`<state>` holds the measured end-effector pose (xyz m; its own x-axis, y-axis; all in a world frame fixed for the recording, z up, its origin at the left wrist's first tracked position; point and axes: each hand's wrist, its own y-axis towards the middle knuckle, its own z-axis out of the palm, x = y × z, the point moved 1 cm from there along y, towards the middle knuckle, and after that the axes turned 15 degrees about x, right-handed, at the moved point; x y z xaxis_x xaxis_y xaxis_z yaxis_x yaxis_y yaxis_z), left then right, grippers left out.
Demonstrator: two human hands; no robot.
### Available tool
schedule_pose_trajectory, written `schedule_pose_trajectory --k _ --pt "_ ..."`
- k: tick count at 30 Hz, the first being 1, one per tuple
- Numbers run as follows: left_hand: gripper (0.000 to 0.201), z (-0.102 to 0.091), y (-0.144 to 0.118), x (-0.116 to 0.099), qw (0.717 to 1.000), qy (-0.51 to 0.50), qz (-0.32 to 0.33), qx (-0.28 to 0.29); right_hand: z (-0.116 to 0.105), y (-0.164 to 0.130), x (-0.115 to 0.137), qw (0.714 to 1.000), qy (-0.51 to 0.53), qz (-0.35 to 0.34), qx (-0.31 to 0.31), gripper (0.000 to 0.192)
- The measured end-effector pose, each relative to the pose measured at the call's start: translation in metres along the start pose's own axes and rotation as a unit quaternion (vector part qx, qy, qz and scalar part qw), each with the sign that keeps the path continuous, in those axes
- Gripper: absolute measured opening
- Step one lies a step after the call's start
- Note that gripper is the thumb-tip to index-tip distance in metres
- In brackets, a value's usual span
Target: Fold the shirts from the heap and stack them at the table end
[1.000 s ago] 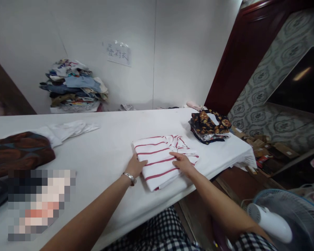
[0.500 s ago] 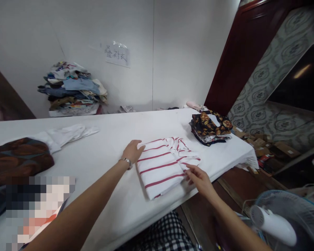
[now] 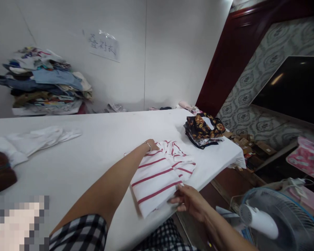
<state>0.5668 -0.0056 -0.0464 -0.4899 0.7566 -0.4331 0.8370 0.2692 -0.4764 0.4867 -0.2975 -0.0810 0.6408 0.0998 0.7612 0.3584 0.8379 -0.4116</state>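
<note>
A folded white shirt with red stripes (image 3: 157, 174) lies on the white-covered table, its collar toward the far side. My left hand (image 3: 152, 144) is at the far edge of the shirt by the collar, its fingers closed on the cloth and partly hidden from view. A bracelet circles that wrist. At the near right edge, my right hand (image 3: 189, 199) pinches the shirt between thumb and index finger, while its other fingers curl below.
Folded clothes with a dark floral piece on top (image 3: 205, 129) sit at the table's right. A tall clothes pile (image 3: 47, 80) stands far left, a white garment (image 3: 39, 139) nearer. A fan (image 3: 261, 219) stands right of the table (image 3: 107, 129), beyond its edge.
My left hand has moved from the shirt's left side to its far edge by the collar. The right hand now pinches the near edge. The view has turned right.
</note>
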Motion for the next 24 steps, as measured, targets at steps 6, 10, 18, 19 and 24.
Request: schedule_pose_trajectory --k 6,10,18,19,24 --pt "0.047 -0.028 -0.021 0.006 0.996 -0.081 0.019 0.009 0.012 0.024 -0.002 0.996 -0.027 -0.076 -0.031 0.030" --pt "0.057 -0.068 -0.050 0.025 0.983 -0.164 0.052 -0.071 0.018 0.038 0.043 0.986 -0.068 -0.153 -0.027 0.033" --pt "0.085 -0.133 -0.159 0.051 0.832 -0.378 0.284 -0.289 0.032 0.071 0.162 0.876 -0.245 -0.411 -0.062 0.034" --pt "0.087 -0.121 -0.176 0.056 0.841 -0.355 0.284 -0.294 0.029 0.071 0.160 0.868 -0.269 -0.413 -0.062 0.034" --pt "0.076 0.013 -0.231 0.108 0.939 -0.194 0.151 -0.239 0.000 0.060 0.088 0.833 -0.447 -0.322 0.048 0.031"
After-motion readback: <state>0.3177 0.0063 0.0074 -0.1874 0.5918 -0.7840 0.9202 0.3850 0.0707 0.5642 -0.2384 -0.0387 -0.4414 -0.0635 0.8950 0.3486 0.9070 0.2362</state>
